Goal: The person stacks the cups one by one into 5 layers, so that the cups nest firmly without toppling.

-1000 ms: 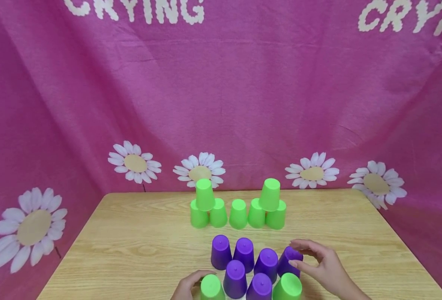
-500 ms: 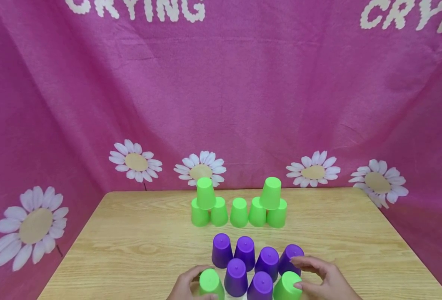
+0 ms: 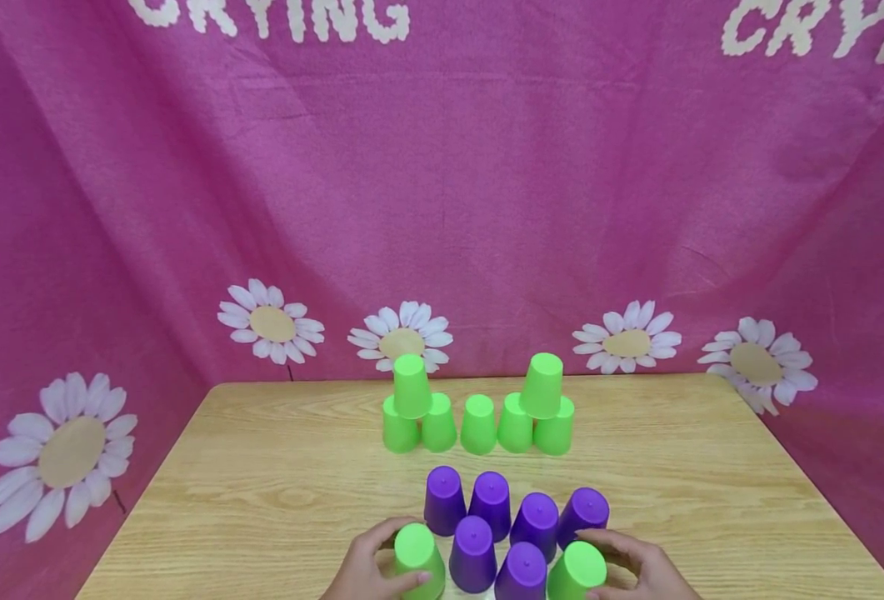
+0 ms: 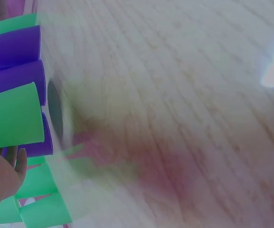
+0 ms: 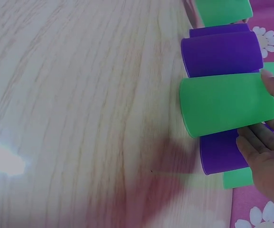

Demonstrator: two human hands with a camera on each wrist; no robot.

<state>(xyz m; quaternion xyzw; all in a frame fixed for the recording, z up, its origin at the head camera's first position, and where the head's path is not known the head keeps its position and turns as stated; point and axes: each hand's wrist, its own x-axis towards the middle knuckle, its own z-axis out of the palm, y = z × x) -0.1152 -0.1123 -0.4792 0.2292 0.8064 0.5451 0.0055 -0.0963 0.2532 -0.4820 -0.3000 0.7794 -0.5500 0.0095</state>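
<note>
At the bottom of the head view, my left hand grips an upside-down green cup, thumb on the near side and fingers behind. In the left wrist view this cup appears slightly off the table, a dark shadow beside its rim. My right hand holds another green cup at the right; the right wrist view shows the thumb against that cup, with fingers curving round below. Between the hands stand upside-down purple cups, two near ones and several behind, including a purple cup by the right fingers.
Farther back on the wooden table, several green cups stand in a row. One green cup rests across the left pair and another across the right pair. A pink cloth with daisies hangs behind and at the sides.
The right hand has come down and nearer, from the far-right purple cup to the near-right green cup. The left hand has closed round the left green cup, which has shifted slightly up and left.
</note>
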